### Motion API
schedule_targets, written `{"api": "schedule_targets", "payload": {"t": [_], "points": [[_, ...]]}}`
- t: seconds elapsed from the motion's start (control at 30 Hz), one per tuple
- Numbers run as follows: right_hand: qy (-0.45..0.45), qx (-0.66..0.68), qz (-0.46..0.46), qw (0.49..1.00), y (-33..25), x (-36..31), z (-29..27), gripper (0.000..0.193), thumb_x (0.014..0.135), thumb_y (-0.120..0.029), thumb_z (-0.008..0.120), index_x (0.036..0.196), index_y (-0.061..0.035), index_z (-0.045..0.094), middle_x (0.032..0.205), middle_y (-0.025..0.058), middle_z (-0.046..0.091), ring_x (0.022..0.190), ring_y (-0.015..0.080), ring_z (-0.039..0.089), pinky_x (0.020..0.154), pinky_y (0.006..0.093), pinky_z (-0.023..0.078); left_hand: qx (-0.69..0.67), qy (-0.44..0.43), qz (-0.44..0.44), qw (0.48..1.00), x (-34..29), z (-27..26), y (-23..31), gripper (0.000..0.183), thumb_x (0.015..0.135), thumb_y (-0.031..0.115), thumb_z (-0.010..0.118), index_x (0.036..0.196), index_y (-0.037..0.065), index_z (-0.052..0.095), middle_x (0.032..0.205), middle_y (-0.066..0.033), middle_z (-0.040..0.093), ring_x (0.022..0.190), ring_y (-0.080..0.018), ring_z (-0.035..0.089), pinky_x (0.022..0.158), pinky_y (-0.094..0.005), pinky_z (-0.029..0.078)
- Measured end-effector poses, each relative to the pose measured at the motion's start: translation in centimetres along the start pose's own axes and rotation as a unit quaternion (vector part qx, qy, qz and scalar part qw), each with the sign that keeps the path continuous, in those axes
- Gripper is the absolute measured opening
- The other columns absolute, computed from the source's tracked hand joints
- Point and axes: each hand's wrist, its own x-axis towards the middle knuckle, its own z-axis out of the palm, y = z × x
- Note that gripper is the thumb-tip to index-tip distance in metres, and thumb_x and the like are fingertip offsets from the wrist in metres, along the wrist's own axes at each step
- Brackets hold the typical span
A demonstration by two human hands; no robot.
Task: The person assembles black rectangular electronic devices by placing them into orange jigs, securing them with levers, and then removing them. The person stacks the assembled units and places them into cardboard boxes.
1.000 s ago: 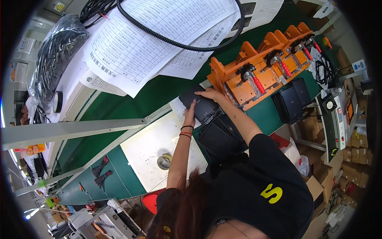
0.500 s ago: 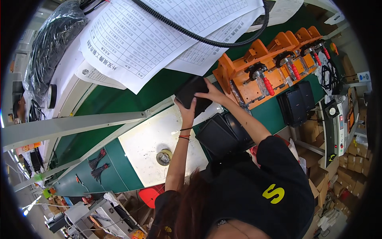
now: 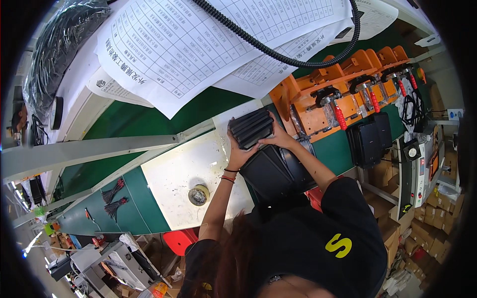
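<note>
Both of my hands grip a black ridged block, which looks like several thin black plastic shells stacked together. My left hand clasps its left side, and my right hand holds the right side with fingers wrapped around the lower edge. Its parallel edges face up. Just below my right hand, a pile of black plastic shells lies on the bench. Beneath my left forearm is a white board, with a small round pot of shiny bits on it.
Orange fixtures with red-handled clamps stand at the right. Farther right are more black shells. Printed sheets and a black corrugated hose lie across the top. A metal rail crosses at left, near wire bundles.
The held black block has turned from its flat face to its ridged edges, and both hands have shifted their grip, the right one moving lower. The whole view has shifted slightly.
</note>
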Motion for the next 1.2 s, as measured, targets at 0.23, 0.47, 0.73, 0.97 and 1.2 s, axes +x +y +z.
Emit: {"api": "schedule_targets", "payload": {"t": [0.23, 0.47, 0.73, 0.97, 1.2], "points": [[0.060, -0.028, -0.011, 0.998, -1.1, 2.2, 1.1, 0.100, 0.065, -0.031, 0.081, 0.136, 0.0059, 0.021, 0.132, 0.0242, 0.036, 0.126, 0.0323, 0.037, 0.105, 0.0354, 0.029, -0.001, 0.089, -0.117, 0.989, 0.0, 0.4, -1.5, 0.073, 0.073, 0.020, 0.076, 0.128, -0.006, 0.035, 0.123, -0.0173, 0.048, 0.113, -0.0253, 0.049, 0.100, -0.0330, 0.036], [-0.018, -0.421, 0.156, 0.893, -11.2, 8.2, 4.3, 0.094, 0.069, -0.040, 0.072, 0.136, 0.0066, 0.025, 0.129, 0.0286, 0.036, 0.122, 0.0440, 0.033, 0.102, 0.0522, 0.028, -0.639, 0.110, -0.315, 0.693, 1.0, 0.5, -2.9, 0.048, 0.085, 0.034, 0.057, 0.125, 0.009, 0.048, 0.123, -0.0063, 0.052, 0.117, -0.0220, 0.048, 0.101, -0.0376, 0.037], [0.085, -0.628, -0.040, 0.773, -19.1, 4.8, 11.9, 0.072, 0.070, -0.029, 0.065, 0.132, 0.0011, 0.041, 0.111, 0.0144, 0.049, 0.104, 0.0285, 0.044, 0.088, 0.0499, 0.038, -0.682, 0.195, -0.227, 0.668, -2.6, -0.8, -4.9, 0.058, 0.087, 0.054, 0.045, 0.131, 0.017, 0.044, 0.133, -0.0022, 0.048, 0.123, -0.0245, 0.043, 0.103, -0.0409, 0.034], [0.042, -0.611, -0.044, 0.789, -20.9, -1.2, 12.9, 0.075, 0.071, -0.035, 0.067, 0.131, 0.0014, 0.040, 0.104, 0.0123, 0.048, 0.099, 0.0264, 0.047, 0.079, 0.0416, 0.044, -0.669, 0.155, -0.258, 0.680, -8.2, -2.4, 2.3, 0.061, 0.084, 0.057, 0.052, 0.131, 0.018, 0.045, 0.135, -0.0060, 0.046, 0.123, -0.0261, 0.044, 0.104, -0.0438, 0.034], [-0.039, -0.626, -0.036, 0.778, -23.7, -10.3, 14.5, 0.081, 0.074, -0.039, 0.067, 0.132, 0.0062, 0.034, 0.107, 0.0167, 0.049, 0.095, 0.0289, 0.050, 0.073, 0.0354, 0.049, -0.751, 0.126, -0.209, 0.614, -16.7, -0.1, 5.6, 0.061, 0.083, 0.047, 0.059, 0.131, 0.012, 0.045, 0.135, -0.0101, 0.045, 0.124, -0.0264, 0.044, 0.105, -0.0450, 0.033]]}}
